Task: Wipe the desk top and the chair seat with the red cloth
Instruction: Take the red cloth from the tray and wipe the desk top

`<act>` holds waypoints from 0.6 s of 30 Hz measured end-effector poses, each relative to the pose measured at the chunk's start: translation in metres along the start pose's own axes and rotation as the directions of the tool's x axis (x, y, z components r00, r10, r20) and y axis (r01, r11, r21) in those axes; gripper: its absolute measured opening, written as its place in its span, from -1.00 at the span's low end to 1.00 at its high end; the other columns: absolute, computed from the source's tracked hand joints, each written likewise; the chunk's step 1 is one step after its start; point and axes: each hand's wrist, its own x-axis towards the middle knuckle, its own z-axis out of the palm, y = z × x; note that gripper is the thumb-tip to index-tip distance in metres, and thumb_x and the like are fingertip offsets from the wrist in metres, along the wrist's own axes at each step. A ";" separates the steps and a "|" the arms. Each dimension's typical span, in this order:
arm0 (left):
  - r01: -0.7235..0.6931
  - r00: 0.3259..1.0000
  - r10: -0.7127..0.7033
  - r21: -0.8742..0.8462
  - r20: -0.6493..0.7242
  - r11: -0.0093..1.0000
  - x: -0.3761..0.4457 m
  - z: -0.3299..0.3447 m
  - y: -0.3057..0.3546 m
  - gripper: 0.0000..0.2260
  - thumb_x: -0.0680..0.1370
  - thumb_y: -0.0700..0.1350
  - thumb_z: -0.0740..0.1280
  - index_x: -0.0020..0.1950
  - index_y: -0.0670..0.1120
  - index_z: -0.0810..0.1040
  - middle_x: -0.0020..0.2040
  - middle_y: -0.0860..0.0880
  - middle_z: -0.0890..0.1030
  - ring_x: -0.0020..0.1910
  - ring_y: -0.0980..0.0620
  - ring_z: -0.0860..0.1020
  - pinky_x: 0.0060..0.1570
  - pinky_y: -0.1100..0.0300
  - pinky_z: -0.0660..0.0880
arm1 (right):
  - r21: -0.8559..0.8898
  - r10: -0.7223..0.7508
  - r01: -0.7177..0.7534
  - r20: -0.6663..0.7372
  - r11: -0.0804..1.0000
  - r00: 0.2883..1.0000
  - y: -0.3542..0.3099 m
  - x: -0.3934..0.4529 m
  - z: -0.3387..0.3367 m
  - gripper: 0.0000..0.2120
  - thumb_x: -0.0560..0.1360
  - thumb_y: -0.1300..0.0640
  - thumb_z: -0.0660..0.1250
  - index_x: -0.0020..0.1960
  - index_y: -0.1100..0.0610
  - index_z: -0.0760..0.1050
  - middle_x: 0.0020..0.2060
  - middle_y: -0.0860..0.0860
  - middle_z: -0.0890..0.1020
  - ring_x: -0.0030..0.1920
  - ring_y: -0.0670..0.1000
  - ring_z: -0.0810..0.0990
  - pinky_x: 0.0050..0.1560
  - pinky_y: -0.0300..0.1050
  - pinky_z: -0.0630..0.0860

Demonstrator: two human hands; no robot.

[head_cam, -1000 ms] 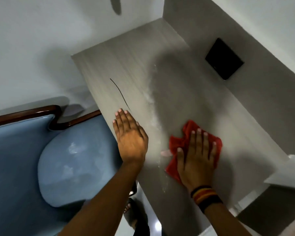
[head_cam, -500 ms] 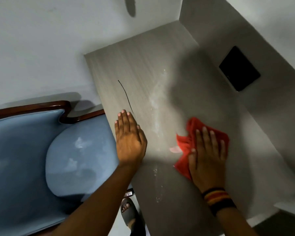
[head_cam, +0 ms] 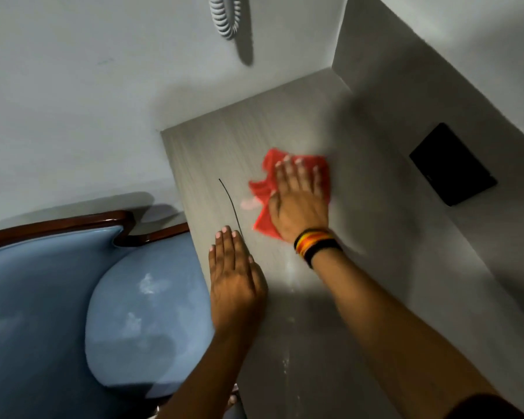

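Note:
The grey wood-grain desk top (head_cam: 360, 291) fills a wall niche and runs away from me. My right hand (head_cam: 300, 198), with striped bands on its wrist, lies flat on the red cloth (head_cam: 262, 190) and presses it onto the far half of the desk. Flat near the desk's left edge rests my left hand (head_cam: 235, 275), fingers together, holding nothing. Pale dusty smears remain on the desk near me. The blue padded chair seat (head_cam: 142, 328) sits left of the desk and carries pale smudges.
A thin dark curved line (head_cam: 230, 204) marks the desk between my hands. A black square plate (head_cam: 452, 164) is set in the right wall. A coiled grey cord (head_cam: 224, 16) hangs on the far wall. The chair's dark wooden frame (head_cam: 103, 222) touches the desk's left edge.
My right hand has slid the red cloth away from me toward the desk's far end, clearing part of the pale smear. My left hand stays by the left edge.

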 end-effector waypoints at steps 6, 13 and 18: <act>-0.006 1.000 0.007 0.036 -0.010 0.999 0.001 -0.001 0.000 -0.47 0.70 -0.13 0.09 0.66 -0.25 0.18 0.70 -0.20 0.14 0.71 -0.13 0.07 0.66 -0.17 0.13 | -0.030 0.008 -0.008 -0.006 1.000 1.000 0.084 -0.055 -0.003 -0.34 0.53 -0.05 0.09 0.63 0.04 0.22 0.62 0.05 0.30 0.61 0.14 0.27 0.62 0.27 0.11; -0.019 1.000 0.020 0.075 -0.012 0.997 0.003 0.005 -0.004 -0.45 0.67 -0.11 0.07 0.67 -0.23 0.18 0.71 -0.17 0.12 0.71 -0.11 0.06 0.68 -0.04 0.02 | 0.048 0.103 -0.103 0.008 0.993 0.995 0.009 0.112 -0.010 -0.35 0.60 -0.04 0.10 0.65 0.13 0.16 0.66 0.10 0.19 0.66 0.17 0.11 0.65 0.28 -0.07; -0.017 1.000 0.016 0.087 0.011 0.996 0.003 -0.001 -0.001 -0.45 0.68 -0.09 0.07 0.67 -0.20 0.19 0.70 -0.15 0.11 0.71 -0.11 0.09 0.67 -0.05 0.05 | 0.002 -0.293 0.293 0.012 0.956 0.956 -0.025 0.042 0.007 -0.38 0.58 -0.08 0.03 0.61 0.06 0.26 0.63 0.02 0.27 0.64 0.10 0.20 0.64 0.24 0.07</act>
